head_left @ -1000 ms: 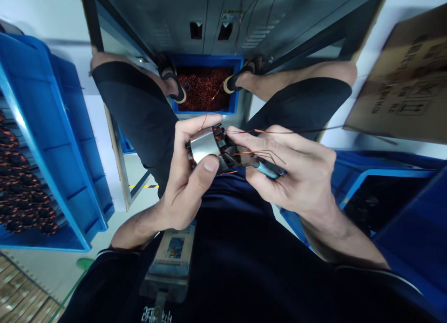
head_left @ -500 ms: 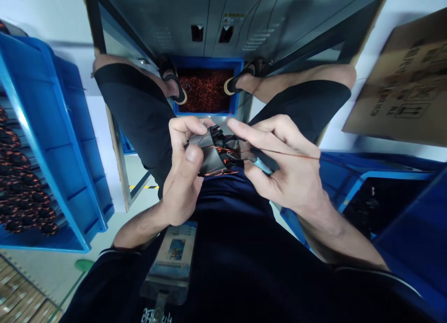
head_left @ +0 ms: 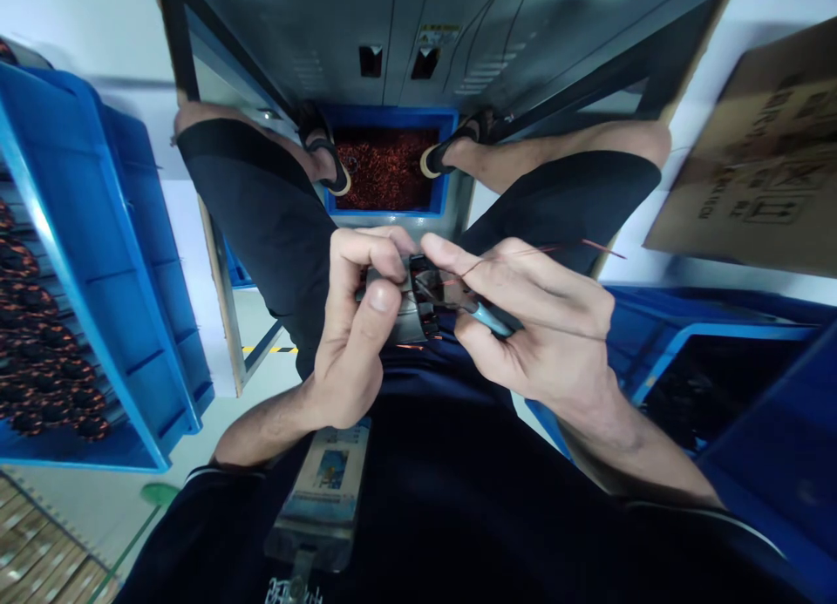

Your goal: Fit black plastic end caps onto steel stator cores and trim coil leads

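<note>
My left hand [head_left: 359, 325] is closed around a motor stator [head_left: 410, 316], a grey metal cylinder with a black slotted end and copper windings. Its slotted end faces right. In my right hand [head_left: 542, 316] is a pair of wire cutters [head_left: 487, 316] with light blue handles. Their jaws are at the stator's black end; whether they are closed on a wire is hidden. A thin copper wire [head_left: 510, 254] runs from near the jaws over the right hand's fingers. The right index finger reaches toward the stator's upper edge.
Between the feet, a blue bin [head_left: 392, 212] holds copper wire scraps. A blue crate [head_left: 140, 264] with several wound stators [head_left: 49, 342] is at left. To the right are a cardboard box [head_left: 751, 168] and another blue crate [head_left: 706, 325]. A grey cabinet [head_left: 353, 20] stands ahead.
The stator has turned in the left hand, and fewer copper strands show on its near side. Both hands have shifted slightly right and down. The loose wire now arches higher over the right hand.
</note>
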`<state>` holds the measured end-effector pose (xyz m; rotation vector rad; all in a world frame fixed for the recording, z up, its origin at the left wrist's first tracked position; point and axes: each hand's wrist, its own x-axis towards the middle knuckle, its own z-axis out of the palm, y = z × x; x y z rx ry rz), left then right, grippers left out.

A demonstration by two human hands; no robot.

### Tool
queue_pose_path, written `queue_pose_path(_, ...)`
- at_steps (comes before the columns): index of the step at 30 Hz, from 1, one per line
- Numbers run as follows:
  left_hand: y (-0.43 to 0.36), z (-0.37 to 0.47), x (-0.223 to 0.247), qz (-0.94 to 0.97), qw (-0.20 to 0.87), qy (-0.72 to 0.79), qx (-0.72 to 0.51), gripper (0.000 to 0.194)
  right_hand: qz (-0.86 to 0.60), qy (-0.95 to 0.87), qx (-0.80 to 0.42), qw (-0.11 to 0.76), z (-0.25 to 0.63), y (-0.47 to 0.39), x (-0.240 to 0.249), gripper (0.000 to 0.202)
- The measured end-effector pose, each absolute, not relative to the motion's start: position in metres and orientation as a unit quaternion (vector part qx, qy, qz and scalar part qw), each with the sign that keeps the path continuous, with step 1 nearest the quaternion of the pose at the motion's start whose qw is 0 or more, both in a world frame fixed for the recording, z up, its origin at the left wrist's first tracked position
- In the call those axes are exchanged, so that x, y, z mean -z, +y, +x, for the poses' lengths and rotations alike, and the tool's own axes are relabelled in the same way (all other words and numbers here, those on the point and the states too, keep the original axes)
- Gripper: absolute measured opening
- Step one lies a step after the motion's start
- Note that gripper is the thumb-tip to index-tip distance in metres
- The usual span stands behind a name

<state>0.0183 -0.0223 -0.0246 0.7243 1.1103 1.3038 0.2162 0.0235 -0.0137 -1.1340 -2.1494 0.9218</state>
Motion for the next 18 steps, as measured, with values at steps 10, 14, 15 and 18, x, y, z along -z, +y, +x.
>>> queue_pose_path(10, -0.017, 0.028, 0.015, 0.166, 0.641, 0.473, -0.581, 0.023, -0.436, -0.814, -0.304, 0.235, 0.217, 0.025, 0.017, 0.065)
queue_pose_path(14, -0.018, 0.028, 0.015, 0.187, 0.639, 0.483, -0.568, 0.023, -0.431, -0.828, -0.274, 0.232, 0.215, 0.026, 0.016, 0.056)
queue_pose_path(15, -0.019, 0.029, 0.016, 0.193, 0.633, 0.488, -0.569, 0.024, -0.428, -0.828, -0.274, 0.237, 0.214, 0.026, 0.016, 0.054)
queue_pose_path(18, -0.019, 0.03, 0.016, 0.207, 0.621, 0.489, -0.577, 0.025, -0.422, -0.811, -0.319, 0.251, 0.211, 0.024, 0.013, 0.055)
